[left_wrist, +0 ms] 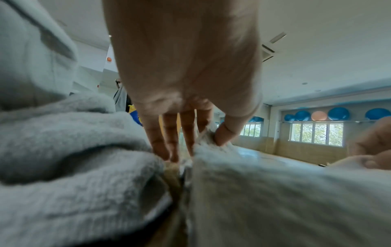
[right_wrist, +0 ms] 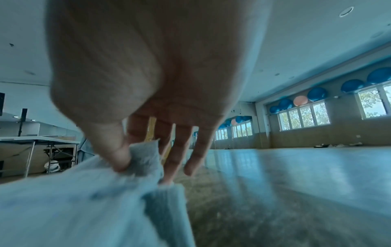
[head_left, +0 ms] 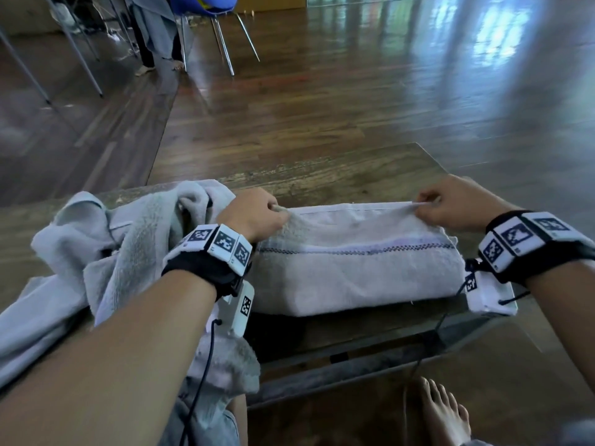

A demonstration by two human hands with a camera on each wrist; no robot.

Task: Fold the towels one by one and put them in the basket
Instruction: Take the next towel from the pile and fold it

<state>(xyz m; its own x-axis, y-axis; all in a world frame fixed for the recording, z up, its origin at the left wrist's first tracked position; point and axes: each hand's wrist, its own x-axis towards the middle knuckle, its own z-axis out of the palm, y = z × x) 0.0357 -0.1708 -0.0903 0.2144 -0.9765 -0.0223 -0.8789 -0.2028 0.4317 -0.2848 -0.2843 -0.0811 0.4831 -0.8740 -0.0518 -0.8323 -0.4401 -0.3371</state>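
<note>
Both my hands pinching the folded towel (head_left: 354,268) at its far corners, left hand (head_left: 254,217), right hand (head_left: 457,204), crumpled towels (head_left: 106,252) beside my left wrist, worn wooden table (head_left: 338,178) beneath, glossy wood floor (head_left: 354,91) beyond, chair legs (head_left: 225,43) farthest.

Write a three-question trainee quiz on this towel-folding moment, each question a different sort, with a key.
1. True or false: the left hand rests flat and open on the striped towel.
2. Multiple choice: where is the pile of grey towels? A) to the left of the striped towel B) on the chair C) on the floor
3. Fill in: the right hand pinches the striped towel's far ____ corner.

Key: 1 false, it pinches the far left corner; 2 A; 3 right.
</note>
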